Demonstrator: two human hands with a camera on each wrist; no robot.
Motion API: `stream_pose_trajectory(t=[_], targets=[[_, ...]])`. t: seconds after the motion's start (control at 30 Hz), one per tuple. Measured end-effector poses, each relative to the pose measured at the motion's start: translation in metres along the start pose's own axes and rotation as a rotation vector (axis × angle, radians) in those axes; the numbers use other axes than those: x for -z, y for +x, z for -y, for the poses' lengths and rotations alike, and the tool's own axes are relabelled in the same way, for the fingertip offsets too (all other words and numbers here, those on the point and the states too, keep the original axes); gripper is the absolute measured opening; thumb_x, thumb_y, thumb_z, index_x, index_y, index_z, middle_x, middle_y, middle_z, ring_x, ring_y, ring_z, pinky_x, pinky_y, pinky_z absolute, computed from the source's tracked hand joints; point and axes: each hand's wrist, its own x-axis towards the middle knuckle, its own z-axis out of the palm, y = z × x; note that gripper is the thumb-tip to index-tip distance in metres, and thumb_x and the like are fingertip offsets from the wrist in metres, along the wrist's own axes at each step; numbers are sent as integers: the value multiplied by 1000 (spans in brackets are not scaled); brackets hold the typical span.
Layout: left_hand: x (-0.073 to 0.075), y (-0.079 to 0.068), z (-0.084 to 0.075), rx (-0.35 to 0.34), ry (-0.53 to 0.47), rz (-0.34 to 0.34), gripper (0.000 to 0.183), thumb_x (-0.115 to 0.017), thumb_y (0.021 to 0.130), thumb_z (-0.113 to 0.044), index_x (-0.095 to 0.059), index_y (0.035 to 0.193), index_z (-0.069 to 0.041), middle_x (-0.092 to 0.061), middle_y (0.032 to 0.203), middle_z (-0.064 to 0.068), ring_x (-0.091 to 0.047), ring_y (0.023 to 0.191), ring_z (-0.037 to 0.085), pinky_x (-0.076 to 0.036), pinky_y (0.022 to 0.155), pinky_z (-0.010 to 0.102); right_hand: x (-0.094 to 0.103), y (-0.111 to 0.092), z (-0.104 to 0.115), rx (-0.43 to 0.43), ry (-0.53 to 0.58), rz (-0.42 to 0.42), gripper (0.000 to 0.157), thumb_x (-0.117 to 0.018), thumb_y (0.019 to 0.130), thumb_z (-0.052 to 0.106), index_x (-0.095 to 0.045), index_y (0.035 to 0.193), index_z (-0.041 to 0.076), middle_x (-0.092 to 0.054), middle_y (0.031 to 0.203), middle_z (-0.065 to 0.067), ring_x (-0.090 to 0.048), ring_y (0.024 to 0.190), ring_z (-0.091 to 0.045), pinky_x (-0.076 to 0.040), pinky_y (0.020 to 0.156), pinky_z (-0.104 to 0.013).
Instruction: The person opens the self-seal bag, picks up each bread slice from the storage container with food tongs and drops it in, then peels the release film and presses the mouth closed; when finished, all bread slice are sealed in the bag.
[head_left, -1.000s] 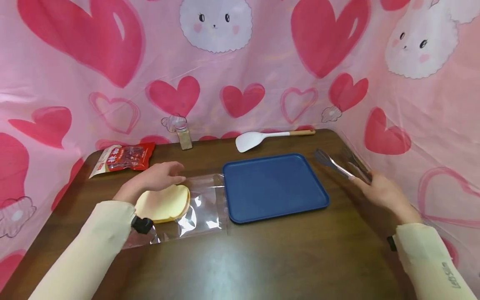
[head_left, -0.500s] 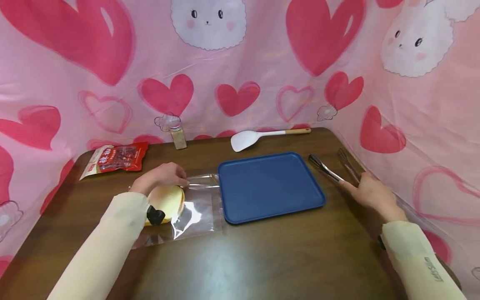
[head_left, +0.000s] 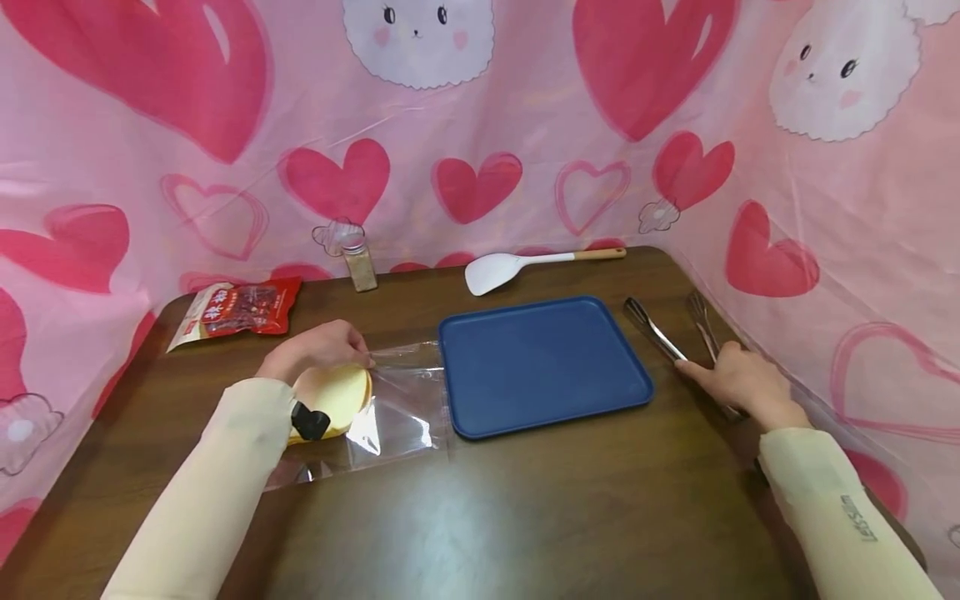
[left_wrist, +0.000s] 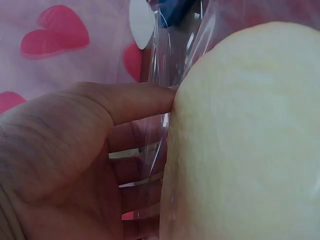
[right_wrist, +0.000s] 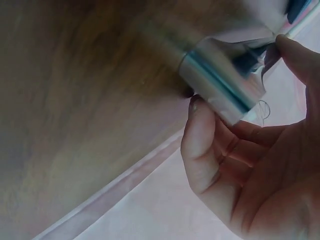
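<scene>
In the head view my left hand [head_left: 322, 346] pinches the far edge of a clear plastic bag [head_left: 405, 408]. Inside the bag lie flat, rounded, pale-yellow bread-like slices [head_left: 341, 400] with a brown edge. From the left wrist, the thumb presses the film right beside the slices [left_wrist: 250, 135], the other fingers behind it. My right hand [head_left: 746, 383] grips metal tongs [head_left: 660, 333] at the table's right side. The dark tips of the tongs point away from me and stand apart. In the right wrist view their shiny end [right_wrist: 222, 80] sits between thumb and fingers.
A blue tray [head_left: 547, 367] lies between the hands, against the bag's right end. Behind stand a spice jar [head_left: 360, 265] and a white spatula [head_left: 498, 271] with a wooden handle. A red food packet [head_left: 247, 307] lies back left. Pink heart-print cloth [head_left: 480, 108] walls the table.
My left hand has come down from above the slices and now pinches the bag's edge, lifting the film slightly. My right hand has shifted the tongs a little, their arms still spread.
</scene>
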Motion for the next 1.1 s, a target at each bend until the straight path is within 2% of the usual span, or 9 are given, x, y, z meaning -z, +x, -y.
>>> stream_pose_trajectory(t=[0.17,0.33,0.4,0.53,0.6,0.73,0.83,0.93,1.1], targets=[[2,-1,1,-34,4,-43,20,-72,96,-21,-70,81,-7,-65,81,-2,-54,81,16,-42,73,27,3,5,-3,18,11,6,89,-56,94,75,-52,103,-14,-62,85,-26,-61,81,-48,-52,70,-59],[7,-3,1,-73,-30,-69,21,-72,97,-23,-68,84,-8,-61,79,-2,-52,78,15,-40,69,27,9,4,-9,44,0,-1,82,-55,95,75,-55,88,-6,-57,75,-19,-60,74,-41,-51,65,-52],[9,-8,3,-72,-64,-79,21,-73,98,-24,-68,86,-7,-62,80,-2,-51,77,14,-39,66,26,10,2,-8,45,1,-55,86,-56,94,75,-55,94,-11,-58,82,-26,-60,78,-47,-52,66,-57],[14,-27,10,-48,-135,-128,20,-73,99,-27,-70,94,-7,-65,84,-1,-52,72,13,-42,62,26,9,-4,5,60,30,-227,101,-60,95,70,-41,132,-21,-52,116,-46,-53,104,-67,-47,83,-77],[16,-38,13,-43,-169,-166,21,-72,99,-28,-70,98,-7,-68,86,0,-54,73,14,-44,62,27,10,-6,17,92,38,-308,98,-61,97,65,-36,141,-19,-47,125,-49,-48,112,-70,-43,91,-80],[19,-54,13,-45,-242,-242,24,-72,101,-30,-68,104,-6,-71,90,-2,-56,82,12,-44,69,27,12,-12,50,214,51,-499,82,-67,97,50,-44,142,-14,-54,128,-46,-50,116,-68,-40,95,-79],[19,-62,11,-47,-309,-302,26,-72,102,-29,-65,108,-5,-69,88,-6,-55,85,10,-42,73,27,11,-20,85,319,114,-555,69,-67,99,43,-52,143,-9,-63,124,-39,-58,112,-61,-44,90,-75],[17,-66,8,-54,-387,-368,26,-71,102,-27,-62,111,-4,-67,84,-10,-55,83,9,-42,72,27,7,-26,124,442,221,-496,58,-67,102,38,-59,142,-3,-71,118,-30,-64,109,-51,-48,88,-69],[9,-66,2,-122,-570,-441,18,-69,104,-20,-60,108,-5,-66,82,-12,-51,72,7,-40,60,25,-7,-32,186,622,390,-258,51,-73,100,38,-67,138,6,-75,123,-17,-69,114,-34,-55,95,-55]])
